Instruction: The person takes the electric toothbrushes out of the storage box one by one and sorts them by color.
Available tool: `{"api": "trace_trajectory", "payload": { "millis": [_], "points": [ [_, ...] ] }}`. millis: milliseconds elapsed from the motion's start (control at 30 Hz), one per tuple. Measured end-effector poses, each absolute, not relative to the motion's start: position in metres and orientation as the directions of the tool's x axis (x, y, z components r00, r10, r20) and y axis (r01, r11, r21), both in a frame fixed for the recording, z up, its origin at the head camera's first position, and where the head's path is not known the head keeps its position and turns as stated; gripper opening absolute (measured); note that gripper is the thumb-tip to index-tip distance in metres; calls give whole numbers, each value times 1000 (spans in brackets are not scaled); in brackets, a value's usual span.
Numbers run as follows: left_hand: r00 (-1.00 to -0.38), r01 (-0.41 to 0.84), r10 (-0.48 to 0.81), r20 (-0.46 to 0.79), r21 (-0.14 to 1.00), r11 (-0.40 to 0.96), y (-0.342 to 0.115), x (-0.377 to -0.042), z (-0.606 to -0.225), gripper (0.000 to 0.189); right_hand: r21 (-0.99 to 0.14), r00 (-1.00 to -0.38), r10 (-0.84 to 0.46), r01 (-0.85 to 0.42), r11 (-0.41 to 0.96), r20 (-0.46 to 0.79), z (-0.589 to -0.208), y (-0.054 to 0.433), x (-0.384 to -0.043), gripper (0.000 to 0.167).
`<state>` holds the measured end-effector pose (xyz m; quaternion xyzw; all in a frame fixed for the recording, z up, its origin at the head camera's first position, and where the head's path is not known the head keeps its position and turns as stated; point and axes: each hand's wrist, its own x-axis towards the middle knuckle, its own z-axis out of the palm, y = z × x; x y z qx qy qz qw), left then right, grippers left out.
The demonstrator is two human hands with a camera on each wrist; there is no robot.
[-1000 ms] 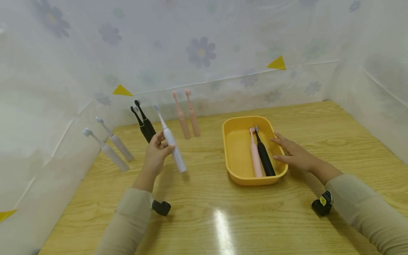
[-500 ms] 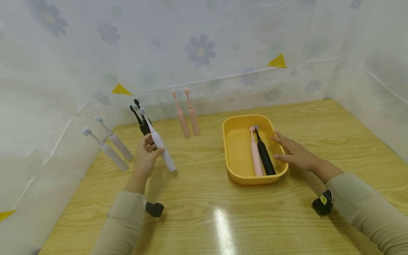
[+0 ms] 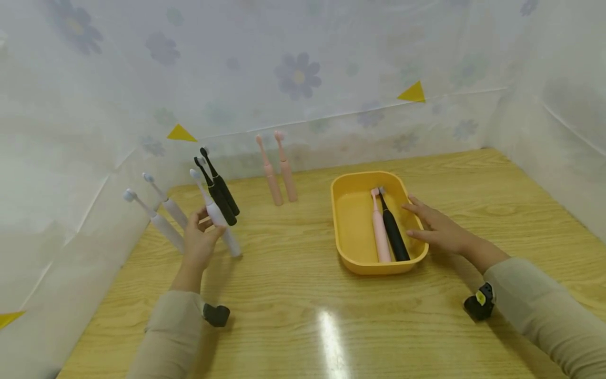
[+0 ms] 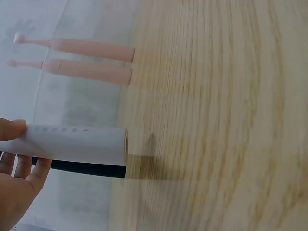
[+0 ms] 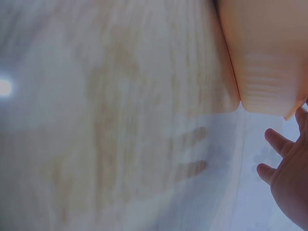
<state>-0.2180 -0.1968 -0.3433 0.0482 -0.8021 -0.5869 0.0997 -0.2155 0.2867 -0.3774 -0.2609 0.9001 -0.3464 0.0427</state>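
My left hand pinches the handle of a white electric toothbrush between thumb and fingers. It stands nearly upright, leaning slightly, its brush head up; whether its base touches the table I cannot tell. Close up in the left wrist view, the white handle partly covers a black one. My right hand rests at the right rim of a yellow basin, fingers spread and fairly straight. Inside the basin lie a pink electric toothbrush and a black electric toothbrush, side by side.
Left of my left hand stand two white toothbrushes, partly hidden by it. Two black toothbrushes stand just behind it, and two pink toothbrushes farther right. A flowered sheet hangs behind the wooden table.
My left hand has moved left with the white toothbrush, from in front of the black pair toward the standing white ones. My right hand and the basin have stayed put.
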Motion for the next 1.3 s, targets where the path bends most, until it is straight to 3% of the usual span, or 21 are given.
{"api": "trace_trajectory", "payload": {
  "millis": [600,1300],
  "points": [
    [-936,-16,-341,93,953,304,-222,-226,-356,56,-654,-859,-503,-439,617,102,-377,285,-215,62],
    [-853,-63,-494,171,905,422,-233,-234,-358,52,-677,-862,-498,-423,602,97,-376,284,-214,62]
  ]
}}
